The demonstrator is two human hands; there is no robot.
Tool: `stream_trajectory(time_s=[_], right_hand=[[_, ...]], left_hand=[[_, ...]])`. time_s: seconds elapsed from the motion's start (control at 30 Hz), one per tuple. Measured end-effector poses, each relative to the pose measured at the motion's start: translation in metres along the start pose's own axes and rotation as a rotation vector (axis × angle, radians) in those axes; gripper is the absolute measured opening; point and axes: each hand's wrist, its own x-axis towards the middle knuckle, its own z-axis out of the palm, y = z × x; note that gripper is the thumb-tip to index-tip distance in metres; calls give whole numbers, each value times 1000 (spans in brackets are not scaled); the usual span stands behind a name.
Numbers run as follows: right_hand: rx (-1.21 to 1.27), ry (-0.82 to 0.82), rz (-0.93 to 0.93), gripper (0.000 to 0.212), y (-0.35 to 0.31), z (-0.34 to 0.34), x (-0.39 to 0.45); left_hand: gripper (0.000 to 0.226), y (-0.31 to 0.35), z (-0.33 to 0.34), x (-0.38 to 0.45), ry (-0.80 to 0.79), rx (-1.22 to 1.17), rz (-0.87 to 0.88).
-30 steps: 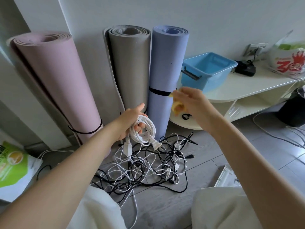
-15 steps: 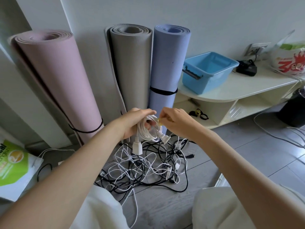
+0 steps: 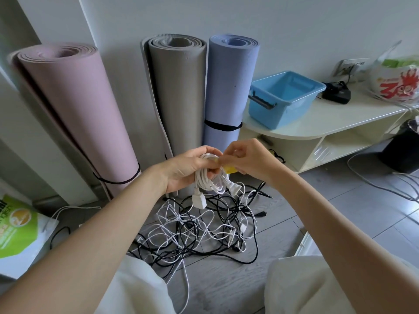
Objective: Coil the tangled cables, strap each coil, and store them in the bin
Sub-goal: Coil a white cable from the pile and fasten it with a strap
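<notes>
My left hand [image 3: 186, 169] grips a coiled white cable [image 3: 209, 183] whose plug and socket ends dangle below it. Touching the coil from the right, my right hand [image 3: 248, 160] pinches a yellow strap [image 3: 229, 169] against the top of the coil. Under both hands a tangle of black and white cables [image 3: 204, 230] lies on the grey floor. The blue plastic bin [image 3: 283, 98] stands on a low white shelf unit at the right, with nothing visible inside.
Three rolled mats, pink [image 3: 74, 114], grey [image 3: 179, 91] and blue [image 3: 229, 87], lean upright against the wall behind the tangle. The white shelf unit [image 3: 328, 123] also bears a black adapter [image 3: 336, 94] and a plastic bag [image 3: 399, 80]. A green packet [image 3: 15, 227] lies at left.
My right hand came down from near the shelf with the yellow strap and met the coil in my left hand. The view has tilted slightly.
</notes>
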Motion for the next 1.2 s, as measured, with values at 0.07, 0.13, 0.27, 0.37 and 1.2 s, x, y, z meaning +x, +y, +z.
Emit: stream_trajectory(time_s=[0.07,0.13,0.27,0.37,1.2], right_hand=[[180,-33,23,7,-2,-5,-1],[369,-95,41,12,-2,-8,-3],[285,-129,122,8,0,-14,-3],[99,-90,87,12,0,-16,-2],[-648,52,-292,19,0,13,-2]], left_hand=[[17,3,-2,-1,-11,12,6],[18,5,-3,-2,-18,18,21],[20,6,-6,-4,-29,40,24],[16,6,-5,-6,-31,93,8],[24,-1,17,20,427,-132,-85]])
